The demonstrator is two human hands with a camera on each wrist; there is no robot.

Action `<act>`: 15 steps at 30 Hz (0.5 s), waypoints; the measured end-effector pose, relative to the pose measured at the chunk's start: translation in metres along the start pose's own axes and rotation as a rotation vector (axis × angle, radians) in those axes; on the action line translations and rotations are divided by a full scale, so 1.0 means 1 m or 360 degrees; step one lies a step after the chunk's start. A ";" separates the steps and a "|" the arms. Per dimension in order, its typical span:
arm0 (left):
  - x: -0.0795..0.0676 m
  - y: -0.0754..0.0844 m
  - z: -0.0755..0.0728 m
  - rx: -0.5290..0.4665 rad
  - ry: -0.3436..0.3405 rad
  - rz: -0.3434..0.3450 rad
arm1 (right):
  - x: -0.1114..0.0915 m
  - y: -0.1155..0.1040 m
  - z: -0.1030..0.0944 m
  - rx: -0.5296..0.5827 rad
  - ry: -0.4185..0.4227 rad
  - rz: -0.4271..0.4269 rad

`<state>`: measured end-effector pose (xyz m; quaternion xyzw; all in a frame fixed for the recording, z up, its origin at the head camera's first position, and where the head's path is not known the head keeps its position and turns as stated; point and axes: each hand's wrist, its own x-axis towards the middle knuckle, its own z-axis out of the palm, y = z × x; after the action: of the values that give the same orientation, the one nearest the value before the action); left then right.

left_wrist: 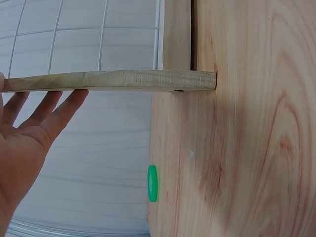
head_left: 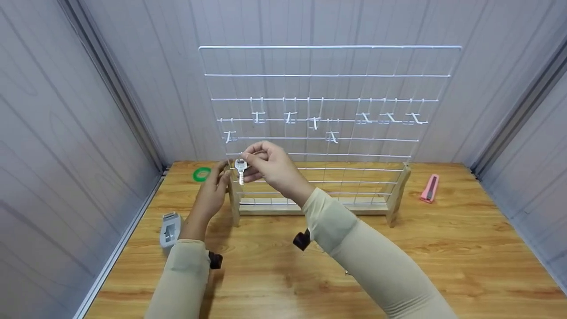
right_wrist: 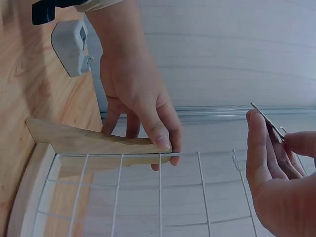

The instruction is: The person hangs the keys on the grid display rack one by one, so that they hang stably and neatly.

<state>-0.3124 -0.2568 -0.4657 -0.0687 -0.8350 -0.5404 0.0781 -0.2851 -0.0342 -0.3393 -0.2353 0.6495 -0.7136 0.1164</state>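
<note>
A silver key (head_left: 240, 170) hangs blade down from my right hand (head_left: 277, 170), pinched between thumb and fingers in front of the rack's lower left part. In the right wrist view the key (right_wrist: 267, 121) shows nearly edge-on, a small ring by it. My left hand (head_left: 210, 197) grips the wooden side post (right_wrist: 89, 140) of the white wire grid rack (head_left: 330, 46), thumb on one face and fingers round the other. Several white hooks hang on the grid, among them a lower left hook (head_left: 229, 136) just above the right hand and a middle hook (head_left: 315, 122).
A green tape roll (head_left: 202, 174) lies left of the rack. Nearer, beside the left forearm, stands a grey tape dispenser (head_left: 170, 230). On the right lies a pink utility knife (head_left: 429, 189). Panelled walls (head_left: 110, 133) enclose the wooden table (head_left: 261, 261) at the back and sides.
</note>
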 end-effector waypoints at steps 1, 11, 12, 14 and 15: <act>0.000 0.000 0.001 0.0002 -0.0001 -0.0002 | 0.002 -0.001 0.002 -0.0029 0.0006 -0.0013; 0.000 0.000 0.001 0.0013 0.0007 0.0016 | 0.019 -0.010 0.018 -0.0291 0.0082 -0.0100; 0.000 0.000 0.001 0.0013 0.0008 0.0024 | 0.020 -0.011 0.019 -0.0305 0.0089 -0.0105; 0.000 0.000 0.001 0.0014 0.0019 0.0027 | 0.023 -0.012 0.021 -0.0321 0.0101 -0.0116; 0.000 0.000 0.000 0.0013 0.0019 0.0034 | 0.024 -0.013 0.022 -0.0326 0.0107 -0.0120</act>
<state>-0.3124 -0.2566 -0.4661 -0.0740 -0.8359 -0.5365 0.0892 -0.2935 -0.0629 -0.3214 -0.2461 0.7132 -0.6549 0.0431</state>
